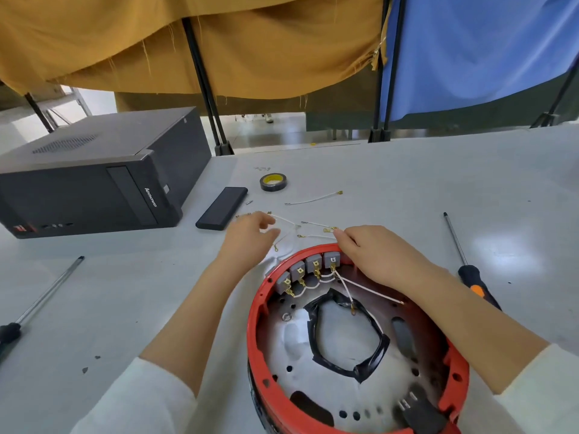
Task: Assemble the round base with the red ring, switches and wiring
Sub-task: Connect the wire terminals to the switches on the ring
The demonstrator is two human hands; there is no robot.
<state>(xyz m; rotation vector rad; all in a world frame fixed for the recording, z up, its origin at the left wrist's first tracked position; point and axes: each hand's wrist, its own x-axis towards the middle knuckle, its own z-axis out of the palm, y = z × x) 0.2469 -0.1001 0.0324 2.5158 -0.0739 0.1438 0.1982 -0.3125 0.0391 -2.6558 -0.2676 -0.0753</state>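
The round base [282, 346] with its red ring [255, 311] lies on the table in front of me. Several grey switches [308, 267] sit along the ring's far inner edge, linked by short white wires with brass terminals [322, 278]. A loop wrapped in black tape [344, 339] lies in the base's middle. My right hand [379, 255] rests over the ring's far edge and pinches a brass wire terminal [332, 229]. My left hand [250, 238] hovers with relaxed fingers over loose white wires [289, 221] just beyond the ring.
A black computer case [94, 177] stands at the left, a flat black block [222, 208] beside it. A roll of black tape [273, 182] and another wire [313, 198] lie farther back. Screwdrivers lie at the right [463, 261] and at the left [37, 305].
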